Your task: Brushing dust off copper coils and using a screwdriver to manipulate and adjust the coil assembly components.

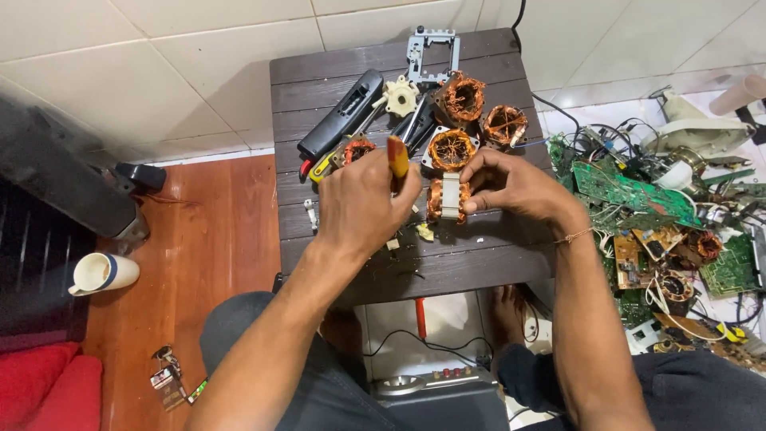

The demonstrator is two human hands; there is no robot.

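Note:
My left hand (363,199) grips a screwdriver with a yellow and orange handle (397,156), its tip pointed down toward the part in front of me. My right hand (507,182) holds a motor stator with copper windings (448,198) upright on the dark wooden table (479,251). Both hands meet over the middle of the table. The screwdriver's shaft is hidden behind my left hand.
Several more copper-wound stators (460,97) lie at the table's back, with a black remote-shaped case (343,113), a metal bracket (432,49) and a white plastic gear (400,96). Green circuit boards and wires (638,191) pile on the right floor. A white mug (102,273) stands left.

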